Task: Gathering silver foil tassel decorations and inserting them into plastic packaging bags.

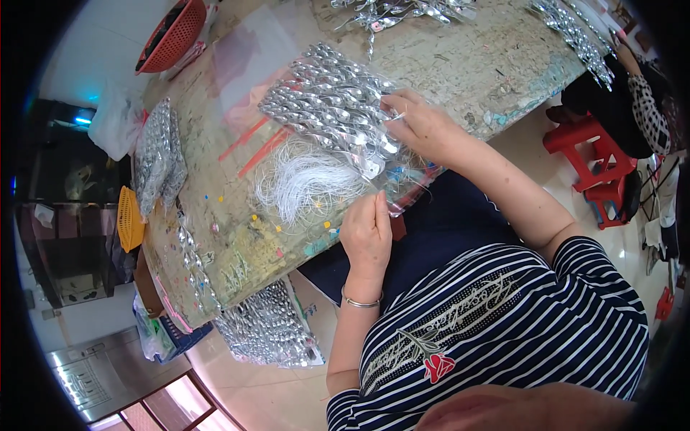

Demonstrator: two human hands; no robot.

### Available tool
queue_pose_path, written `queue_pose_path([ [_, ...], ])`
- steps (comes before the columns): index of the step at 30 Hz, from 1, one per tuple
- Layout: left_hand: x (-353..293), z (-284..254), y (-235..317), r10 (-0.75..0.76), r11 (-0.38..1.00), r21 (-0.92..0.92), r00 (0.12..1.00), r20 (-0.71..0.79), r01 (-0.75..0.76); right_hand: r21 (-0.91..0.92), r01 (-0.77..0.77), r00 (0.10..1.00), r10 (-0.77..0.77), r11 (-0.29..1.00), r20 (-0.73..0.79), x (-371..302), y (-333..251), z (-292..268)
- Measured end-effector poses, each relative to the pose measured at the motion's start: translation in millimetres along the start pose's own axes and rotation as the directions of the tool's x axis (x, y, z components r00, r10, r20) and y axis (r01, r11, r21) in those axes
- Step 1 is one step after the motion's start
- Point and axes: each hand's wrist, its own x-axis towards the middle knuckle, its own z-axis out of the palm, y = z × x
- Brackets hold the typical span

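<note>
A bundle of silver twisted strips [323,97] lies on the worktable, partly on clear plastic. My right hand [428,129] is at the bundle's right edge, thumb and fingers pinched together, a bit of white thread [397,116] showing at the fingertips. Below the strips' near end, which has a flat silver tip [369,168], my left hand [366,226] is closed with its thumb on top. A thin line runs toward that thumb, but what the fingers hold is too small to make out. A loose heap of white threads [305,179] spreads just left of both hands.
Red strips [262,151] and clear plastic sheets [251,54] lie beyond the threads. More silver strips [410,10] rest at the table's far side. A red basket [172,36] stands far left, a bagged silver bundle [159,154] at the left edge. Another person sits far right by red stools [586,147].
</note>
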Motion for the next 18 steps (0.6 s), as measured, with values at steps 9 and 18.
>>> queue_pose_path([
  [9, 2, 2, 3, 0.022, 1.0, -0.012, 1.0, 0.015, -0.022, -0.051, -0.022, 0.993, 0.015, 0.998, -0.119, 0, -2, 0],
  [18, 0, 6, -1, 0.069, 0.997, -0.043, 0.998, 0.005, -0.069, -0.257, 0.093, 0.971, -0.145, 0.962, -0.191, -10, 7, 7],
])
